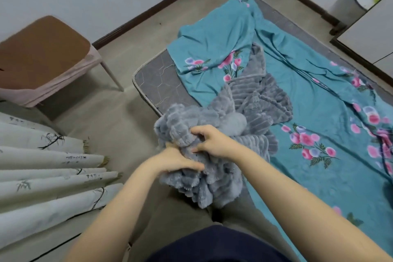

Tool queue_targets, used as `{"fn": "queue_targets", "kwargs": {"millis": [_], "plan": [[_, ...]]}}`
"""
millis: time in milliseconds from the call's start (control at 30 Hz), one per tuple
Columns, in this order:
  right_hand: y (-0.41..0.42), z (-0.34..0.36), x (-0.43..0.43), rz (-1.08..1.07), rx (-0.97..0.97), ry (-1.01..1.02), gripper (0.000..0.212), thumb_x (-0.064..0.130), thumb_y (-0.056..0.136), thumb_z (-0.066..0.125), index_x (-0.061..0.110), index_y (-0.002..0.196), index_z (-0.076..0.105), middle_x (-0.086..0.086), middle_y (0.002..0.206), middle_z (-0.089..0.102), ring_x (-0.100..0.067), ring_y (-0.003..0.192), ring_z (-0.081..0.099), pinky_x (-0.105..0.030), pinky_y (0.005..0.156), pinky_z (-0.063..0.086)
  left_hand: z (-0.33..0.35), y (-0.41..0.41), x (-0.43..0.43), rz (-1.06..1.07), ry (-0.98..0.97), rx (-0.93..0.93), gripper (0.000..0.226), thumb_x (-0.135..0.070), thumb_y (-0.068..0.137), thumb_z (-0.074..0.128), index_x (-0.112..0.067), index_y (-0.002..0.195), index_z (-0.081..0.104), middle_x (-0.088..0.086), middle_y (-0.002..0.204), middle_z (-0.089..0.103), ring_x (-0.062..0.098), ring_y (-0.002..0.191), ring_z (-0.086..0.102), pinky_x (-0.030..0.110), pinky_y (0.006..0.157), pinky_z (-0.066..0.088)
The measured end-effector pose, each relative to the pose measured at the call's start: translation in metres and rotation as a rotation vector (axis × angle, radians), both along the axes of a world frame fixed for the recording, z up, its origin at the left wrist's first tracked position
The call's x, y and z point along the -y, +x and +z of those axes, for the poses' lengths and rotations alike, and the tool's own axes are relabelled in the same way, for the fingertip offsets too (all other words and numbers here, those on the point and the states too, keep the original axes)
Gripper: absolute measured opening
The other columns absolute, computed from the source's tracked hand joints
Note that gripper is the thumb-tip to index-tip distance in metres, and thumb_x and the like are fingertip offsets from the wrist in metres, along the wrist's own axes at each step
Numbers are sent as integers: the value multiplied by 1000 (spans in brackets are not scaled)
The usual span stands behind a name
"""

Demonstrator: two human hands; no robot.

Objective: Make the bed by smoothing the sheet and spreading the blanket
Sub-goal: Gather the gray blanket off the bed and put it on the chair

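Though due for spreading, grey plush blanket (pixel 261 100): crumpled in a heap at the near edge of the mattress, close to its bare left corner. One end lifted off the edge, the rest trailing on the bed.
Left hand (pixel 178 159): clamped on the lifted wad from below and from the left, thumb laid across the pile.
Right hand (pixel 210 140): just beside the left hand, fingers curled into the same wad from above.
Direction of blanket from hands: away and to the right, long axis running from the grip towards the middle of the bed. Right hand nearer the trailing bulk, left hand nearer the floor side.
Teal floral sheet (pixel 308 95): under the blanket, rucked into long creases, folded back on itself at the left corner. Smoothing judged not yet done.
Mattress (pixel 157 78): grey, quilted, bare at that left corner.
Next move, as a judgement: probably a parting of the hands along one hem, then a throw away and rightwards over the sheet.
Risk: creases trapped beneath if spread first.
Surroundings: brown-seated chair (pixel 42 53) at left, pleated curtain (pixel 53 176) at near left.
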State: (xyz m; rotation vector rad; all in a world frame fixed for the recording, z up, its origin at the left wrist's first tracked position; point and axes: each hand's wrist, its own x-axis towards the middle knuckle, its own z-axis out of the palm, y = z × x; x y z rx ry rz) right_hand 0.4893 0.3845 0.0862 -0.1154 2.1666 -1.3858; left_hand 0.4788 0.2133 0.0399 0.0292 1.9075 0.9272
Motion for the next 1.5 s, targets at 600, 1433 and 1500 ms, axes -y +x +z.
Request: {"fn": "queue_targets", "kwargs": {"millis": [600, 1433, 1500], "plan": [[59, -104, -117, -78, 272, 624, 135, 69, 35, 82, 78, 118, -24, 15, 155, -20, -41, 145, -8, -73, 107, 11, 12, -38, -19, 452, 34, -273, 37, -39, 62, 73, -19, 94, 73, 11, 93, 74, 22, 86, 69, 49, 87, 55], [-267, 33, 96, -551, 80, -241, 18, 9, 94, 50, 25, 86, 56, 8, 76, 60, -10, 62, 54, -21, 55, 50, 73, -141, 172, 1300, 307, -368, 44, -34, 66, 78, -27, 108, 70, 3, 101, 75, 27, 92, 72, 54, 84, 56], [-295, 46, 140, -567, 53, -198, 19, 19, 89, 50, 27, 73, 58, 9, 62, 61, -13, 57, 48, -22, 50, 48, 82, -164, 210, 1350, 311, -436, 46, -33, 65, 78, -26, 109, 70, 3, 102, 75, 28, 93, 71, 54, 85, 55]]}}
